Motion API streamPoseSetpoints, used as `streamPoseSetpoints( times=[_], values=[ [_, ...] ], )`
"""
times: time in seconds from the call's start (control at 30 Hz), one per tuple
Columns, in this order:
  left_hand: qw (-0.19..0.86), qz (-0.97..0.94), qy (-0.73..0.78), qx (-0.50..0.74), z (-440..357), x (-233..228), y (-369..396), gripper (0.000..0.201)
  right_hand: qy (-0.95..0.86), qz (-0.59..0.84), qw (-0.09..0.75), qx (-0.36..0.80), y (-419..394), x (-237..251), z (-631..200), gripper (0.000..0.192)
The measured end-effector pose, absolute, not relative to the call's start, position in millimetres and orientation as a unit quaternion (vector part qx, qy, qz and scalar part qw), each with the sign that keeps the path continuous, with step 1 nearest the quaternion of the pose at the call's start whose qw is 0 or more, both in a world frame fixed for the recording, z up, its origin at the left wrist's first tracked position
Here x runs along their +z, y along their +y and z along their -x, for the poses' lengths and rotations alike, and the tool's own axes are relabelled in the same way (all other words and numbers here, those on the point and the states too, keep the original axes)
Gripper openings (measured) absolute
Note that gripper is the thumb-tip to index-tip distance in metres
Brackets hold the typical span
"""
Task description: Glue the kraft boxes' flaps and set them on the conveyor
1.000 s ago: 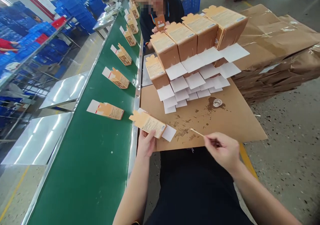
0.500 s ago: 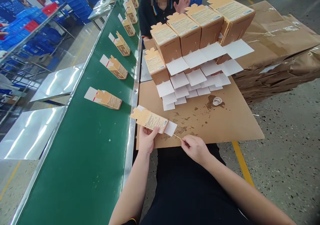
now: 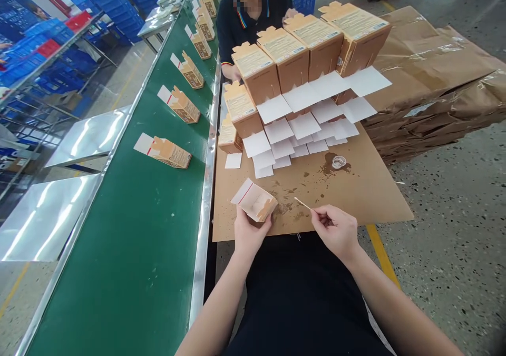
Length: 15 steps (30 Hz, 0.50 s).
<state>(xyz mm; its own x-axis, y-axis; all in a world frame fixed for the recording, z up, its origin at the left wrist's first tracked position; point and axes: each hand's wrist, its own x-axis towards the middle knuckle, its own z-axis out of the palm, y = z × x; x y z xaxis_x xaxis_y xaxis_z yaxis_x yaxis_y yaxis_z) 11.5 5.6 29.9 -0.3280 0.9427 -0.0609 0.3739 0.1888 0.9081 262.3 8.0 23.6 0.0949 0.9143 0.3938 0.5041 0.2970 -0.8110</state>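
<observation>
at the near edge of the cardboard sheet [image 3: 356,187] our left hand [image 3: 249,233] clamps the small carton [image 3: 255,202], open end tilted toward us so its flaps show, while our right hand [image 3: 336,229] pinches a thin stick [image 3: 302,203] aimed at it.

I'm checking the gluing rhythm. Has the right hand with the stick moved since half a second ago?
Yes. The right hand with the stick has drawn rightward, away from the carton, along the cardboard sheet.
</observation>
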Motion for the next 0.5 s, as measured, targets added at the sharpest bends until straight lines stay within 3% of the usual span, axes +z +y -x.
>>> streamPoseSetpoints(
  times=[0.23,0.33,0.5],
  values=[
    [0.338,-0.494,0.686,0.415,-14,26,11,0.073,-0.629,0.549,0.49,0.251,0,31,-256,0.028],
    [0.347,-0.452,0.672,0.473,0,22,16,0.07,-0.63,0.537,0.494,0.267,0,31,-253,0.031],
    [0.204,-0.348,0.691,0.599,104,37,15,0.086,-0.629,0.533,0.509,0.249,-1,31,-265,0.031]
  ],
)
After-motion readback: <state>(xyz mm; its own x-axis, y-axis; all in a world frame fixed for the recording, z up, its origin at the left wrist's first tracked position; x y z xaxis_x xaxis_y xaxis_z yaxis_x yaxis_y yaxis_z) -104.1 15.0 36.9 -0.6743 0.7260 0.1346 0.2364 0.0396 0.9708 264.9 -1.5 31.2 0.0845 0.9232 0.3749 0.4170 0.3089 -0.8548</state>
